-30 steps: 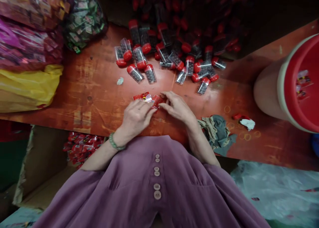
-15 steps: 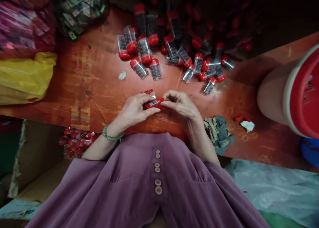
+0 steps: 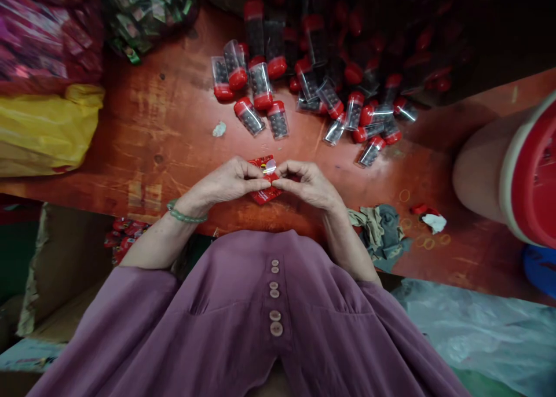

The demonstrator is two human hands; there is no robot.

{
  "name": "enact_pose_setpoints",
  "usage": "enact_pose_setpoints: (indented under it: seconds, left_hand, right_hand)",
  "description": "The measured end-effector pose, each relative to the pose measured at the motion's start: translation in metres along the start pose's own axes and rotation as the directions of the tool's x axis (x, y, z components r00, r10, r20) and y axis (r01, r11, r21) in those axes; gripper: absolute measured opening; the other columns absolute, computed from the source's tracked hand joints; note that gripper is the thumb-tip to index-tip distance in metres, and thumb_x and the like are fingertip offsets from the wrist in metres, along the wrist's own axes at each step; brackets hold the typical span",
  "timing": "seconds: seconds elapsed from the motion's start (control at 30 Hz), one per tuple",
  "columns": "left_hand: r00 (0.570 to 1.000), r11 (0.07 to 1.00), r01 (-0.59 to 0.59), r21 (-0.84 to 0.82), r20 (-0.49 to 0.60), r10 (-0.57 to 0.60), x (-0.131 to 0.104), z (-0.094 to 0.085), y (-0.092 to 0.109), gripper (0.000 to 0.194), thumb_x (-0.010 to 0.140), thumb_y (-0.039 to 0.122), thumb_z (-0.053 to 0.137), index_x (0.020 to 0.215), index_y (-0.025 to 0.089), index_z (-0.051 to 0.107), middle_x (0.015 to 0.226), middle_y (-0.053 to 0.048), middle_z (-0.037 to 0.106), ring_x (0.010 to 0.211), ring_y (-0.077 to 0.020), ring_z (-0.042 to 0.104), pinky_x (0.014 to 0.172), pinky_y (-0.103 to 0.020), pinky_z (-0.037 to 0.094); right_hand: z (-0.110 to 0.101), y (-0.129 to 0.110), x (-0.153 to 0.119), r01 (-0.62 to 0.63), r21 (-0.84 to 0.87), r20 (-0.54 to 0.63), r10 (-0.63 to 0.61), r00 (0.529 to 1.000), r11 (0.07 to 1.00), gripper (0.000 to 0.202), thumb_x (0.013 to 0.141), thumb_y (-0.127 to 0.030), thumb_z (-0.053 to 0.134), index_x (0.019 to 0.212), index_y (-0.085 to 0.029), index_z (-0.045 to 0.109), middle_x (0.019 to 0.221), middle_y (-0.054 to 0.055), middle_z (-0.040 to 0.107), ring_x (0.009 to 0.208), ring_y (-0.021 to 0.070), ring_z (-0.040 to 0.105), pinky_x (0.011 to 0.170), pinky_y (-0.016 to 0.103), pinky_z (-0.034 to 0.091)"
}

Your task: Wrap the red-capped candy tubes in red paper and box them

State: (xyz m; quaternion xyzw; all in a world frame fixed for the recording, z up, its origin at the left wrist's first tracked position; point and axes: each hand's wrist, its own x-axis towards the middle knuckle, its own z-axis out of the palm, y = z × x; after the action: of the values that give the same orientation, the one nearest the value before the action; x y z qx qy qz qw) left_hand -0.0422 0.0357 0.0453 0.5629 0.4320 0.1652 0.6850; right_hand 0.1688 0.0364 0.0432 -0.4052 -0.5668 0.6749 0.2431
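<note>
Both hands pinch a small red printed card [image 3: 266, 196] over the front of the table. On its face are a round yellow-and-black picture and a pale shiny patch that looks like clear plastic. My left hand [image 3: 231, 180], with a green bead bracelet on the wrist, grips its left side between thumb and fingers. From the right, my right hand [image 3: 309, 184] pinches it the same way, thumb tips nearly meeting. The fingers cover part of the card. Beyond the hands lie several clear tubes with red caps [image 3: 278, 119], full of dark beads.
A white bucket [image 3: 482, 171] with a red lid stands at right. Near it lie a crumpled grey cloth [image 3: 384, 232] and several rubber bands [image 3: 428, 243]. Filled bags and a yellow bag [image 3: 47, 131] occupy the left. An open cardboard box [image 3: 72, 269] with red packets [image 3: 125, 235] sits below.
The red card was folded with a barcode side up; now its picture face shows, opened out flatter. Both hands have turned it, thumbs drawing together. The view has shifted slightly.
</note>
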Motion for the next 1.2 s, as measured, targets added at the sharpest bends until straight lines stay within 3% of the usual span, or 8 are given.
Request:
enact_pose_setpoints:
  seconds: [0.13, 0.4, 0.57, 0.67, 0.8, 0.97, 1.1, 1.2]
  left_hand:
    - [0.997, 1.000, -0.018, -0.014, -0.069, 0.017, -0.003, 0.005, -0.001, 0.025, 0.078, 0.036, 0.068, 0.068, 0.014, 0.072, 0.058, 0.000, 0.064, 0.051, -0.0090, 0.052, 0.053, -0.022, 0.040]
    - [0.997, 0.986, -0.063, -0.153, -0.052, 0.055, -0.003, 0.006, -0.005, 0.031, 0.078, 0.044, 0.071, 0.069, 0.014, 0.069, 0.062, 0.000, 0.065, 0.056, -0.0093, 0.056, 0.057, -0.022, 0.047]
    - [1.000, 0.970, -0.022, -0.242, 0.010, 0.025, -0.003, 0.008, -0.002, 0.029, 0.065, 0.039, 0.082, 0.079, 0.015, 0.072, 0.070, 0.000, 0.068, 0.062, -0.0110, 0.059, 0.061, -0.024, 0.051]
    - [0.998, 0.983, -0.043, -0.179, -0.057, 0.033, -0.004, 0.011, 0.002, 0.021, 0.070, 0.036, 0.078, 0.073, 0.016, 0.072, 0.064, 0.002, 0.064, 0.059, -0.0101, 0.057, 0.058, -0.022, 0.049]
    - [0.988, 0.994, -0.073, -0.085, -0.145, 0.060, -0.004, 0.013, 0.006, 0.031, 0.077, 0.042, 0.072, 0.062, 0.016, 0.069, 0.054, 0.002, 0.059, 0.053, -0.0112, 0.056, 0.051, -0.022, 0.044]
    - [0.984, 0.994, -0.098, -0.046, -0.152, 0.090, -0.003, 0.011, 0.003, 0.033, 0.082, 0.044, 0.067, 0.065, 0.016, 0.071, 0.058, 0.000, 0.064, 0.058, -0.0140, 0.060, 0.054, -0.024, 0.046]
    - [0.989, 0.992, -0.116, -0.046, -0.094, 0.111, -0.005, 0.008, 0.002, 0.032, 0.087, 0.041, 0.062, 0.070, 0.015, 0.072, 0.061, 0.000, 0.065, 0.059, -0.0127, 0.059, 0.057, -0.023, 0.047]
    - [0.992, 0.989, -0.129, -0.077, 0.000, 0.129, -0.006, 0.003, 0.002, 0.026, 0.087, 0.038, 0.062, 0.086, 0.015, 0.074, 0.074, -0.001, 0.070, 0.066, -0.0125, 0.062, 0.065, -0.024, 0.050]
  right_hand:
    - [0.001, -0.003, -0.003, 0.034, -0.074, 0.040, -0.031, 0.999, 0.997, 0.021, 0.086, -0.038, 0.067, 0.081, -0.017, 0.064, 0.081, -0.001, 0.061, 0.075, 0.0122, 0.052, 0.075, 0.027, 0.043]
    - [0.008, -0.014, -0.004, 0.134, -0.259, 0.040, -0.128, 0.991, 0.957, 0.027, 0.096, -0.037, 0.052, 0.075, -0.020, 0.054, 0.074, -0.001, 0.055, 0.068, 0.0119, 0.047, 0.068, 0.026, 0.042]
    - [0.010, -0.018, 0.001, 0.168, -0.216, 0.011, -0.170, 0.985, 0.962, 0.031, 0.096, -0.040, 0.052, 0.072, -0.020, 0.051, 0.071, -0.002, 0.053, 0.064, 0.0105, 0.045, 0.065, 0.025, 0.042]
    - [0.011, -0.015, 0.001, 0.133, -0.155, -0.033, -0.140, 0.990, 0.979, 0.032, 0.094, -0.043, 0.056, 0.072, -0.020, 0.053, 0.069, -0.003, 0.053, 0.063, 0.0098, 0.044, 0.063, 0.025, 0.041]
    - [0.010, -0.013, 0.000, 0.085, -0.038, -0.074, -0.088, 0.993, 0.996, 0.028, 0.088, -0.044, 0.066, 0.077, -0.019, 0.057, 0.070, -0.004, 0.054, 0.063, 0.0089, 0.046, 0.064, 0.024, 0.041]
    - [0.008, -0.014, -0.001, 0.033, 0.041, -0.096, -0.029, 0.995, 0.999, 0.021, 0.083, -0.039, 0.073, 0.088, -0.020, 0.067, 0.083, -0.001, 0.065, 0.076, 0.0118, 0.058, 0.074, 0.027, 0.048]
    - [0.006, -0.014, 0.000, 0.060, -0.001, -0.127, -0.060, 0.990, 0.998, 0.011, 0.084, -0.031, 0.072, 0.085, -0.019, 0.070, 0.082, -0.001, 0.067, 0.076, 0.0113, 0.059, 0.077, 0.027, 0.048]
    - [0.005, -0.013, 0.002, 0.087, -0.030, -0.132, -0.090, 0.987, 0.996, 0.006, 0.085, -0.025, 0.071, 0.082, -0.019, 0.070, 0.079, -0.002, 0.067, 0.074, 0.0102, 0.060, 0.077, 0.026, 0.048]
